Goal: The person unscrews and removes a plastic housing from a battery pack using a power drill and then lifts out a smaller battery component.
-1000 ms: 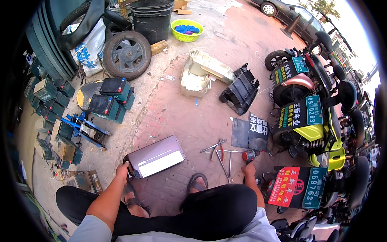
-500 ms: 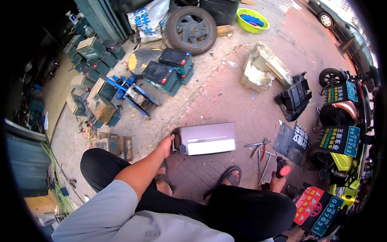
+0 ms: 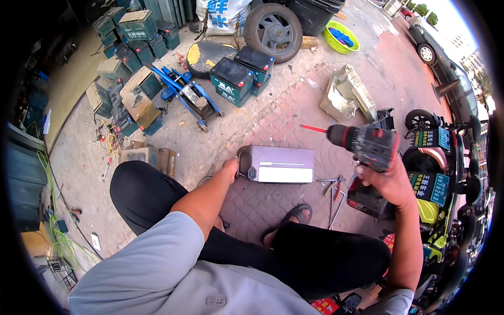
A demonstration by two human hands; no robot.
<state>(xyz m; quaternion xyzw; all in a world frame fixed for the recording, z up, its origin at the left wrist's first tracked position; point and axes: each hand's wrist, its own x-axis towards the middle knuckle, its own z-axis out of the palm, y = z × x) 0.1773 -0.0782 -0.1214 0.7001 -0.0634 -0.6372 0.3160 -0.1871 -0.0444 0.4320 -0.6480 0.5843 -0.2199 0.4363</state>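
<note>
On the paving before me lies a long purple-grey box (image 3: 283,157) with dark end caps and a white label strip, like a battery pack. My left hand (image 3: 229,167) is closed on its left end, where a handle sits; the fingertips are partly hidden. A black and red cordless drill (image 3: 370,144) is raised in my right hand (image 3: 386,184), my fingers wrapped round its grip. Its long red bit (image 3: 314,128) points left, above and apart from the box. Pliers (image 3: 337,190) with red handles and T-handled wrenches (image 3: 336,210) lie on the ground right of the box.
Several dark green batteries (image 3: 231,79) stand at the far left, near a blue floor jack (image 3: 186,94). A wheel (image 3: 273,32) and a lime basin (image 3: 341,38) are at the back. A beige plastic shell (image 3: 344,94) lies ahead right; parked scooters (image 3: 430,210) line the right.
My right hand has brought the drill up from beside my right knee to above the ground right of the box. My left hand stays at the box's left end. The view has shifted.
</note>
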